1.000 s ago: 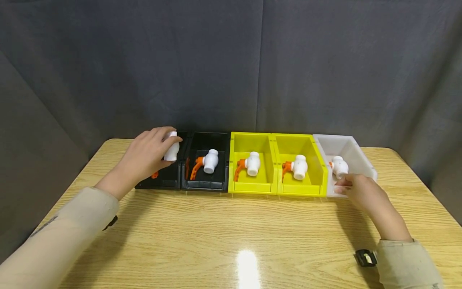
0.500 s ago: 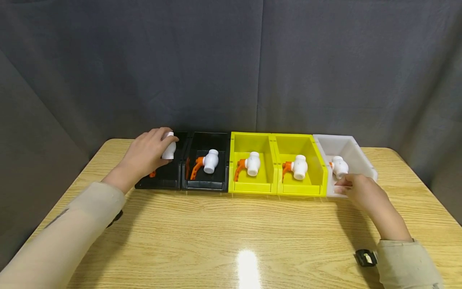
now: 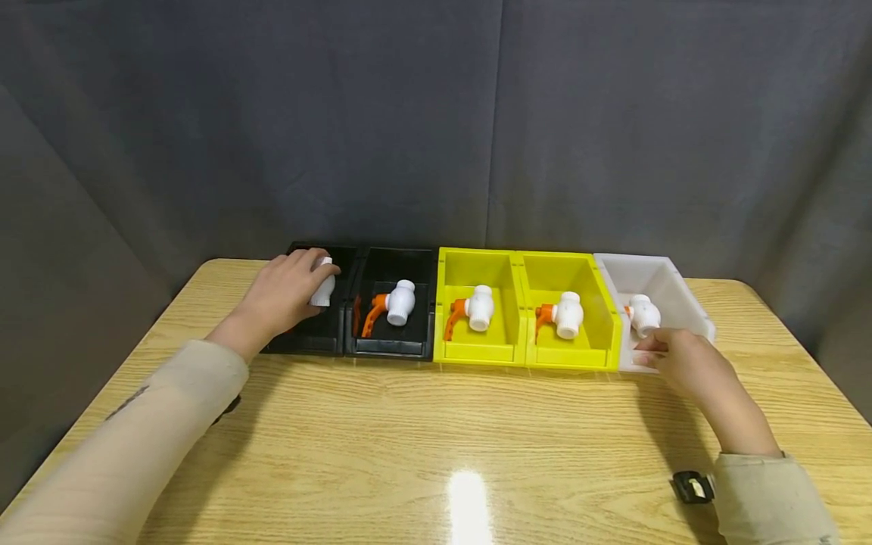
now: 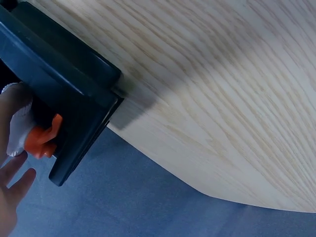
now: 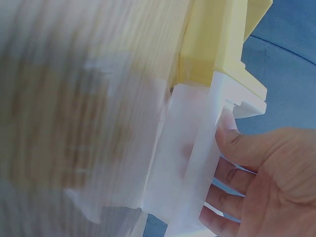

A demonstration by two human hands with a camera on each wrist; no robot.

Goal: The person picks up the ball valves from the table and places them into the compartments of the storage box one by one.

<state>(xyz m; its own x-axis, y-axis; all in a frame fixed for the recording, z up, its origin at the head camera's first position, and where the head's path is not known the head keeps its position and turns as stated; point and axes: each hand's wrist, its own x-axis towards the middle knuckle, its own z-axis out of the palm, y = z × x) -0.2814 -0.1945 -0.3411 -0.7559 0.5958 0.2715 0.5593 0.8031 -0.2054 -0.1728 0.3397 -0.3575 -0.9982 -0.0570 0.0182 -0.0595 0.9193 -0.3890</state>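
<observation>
In the head view my left hand [image 3: 282, 291] grips a white ball valve [image 3: 323, 282] over the leftmost black bin [image 3: 306, 347]. Thumb and fingers stand on either side of its white body. Its orange handle [image 4: 43, 138] shows in the left wrist view, inside the bin's walls. My right hand [image 3: 691, 367] reaches over the front lip of the white bin [image 3: 681, 303], fingers loosely bent. In the right wrist view the thumb [image 5: 234, 140] lies against that bin's front wall. Another ball valve [image 3: 643, 314] lies in the white bin, just beyond the right fingertips.
Between the hands stand a second black bin [image 3: 391, 350] and two yellow bins [image 3: 480, 354] [image 3: 572, 359], side by side. Each has one white valve with an orange handle. The wooden table [image 3: 409, 439] extends in front; a dark grey curtain [image 3: 409, 121] hangs behind.
My left hand has gone slightly lower into the black bin with the valve, and its forearm has shifted right. The head view has shifted slightly. The right hand has stayed at the white bin.
</observation>
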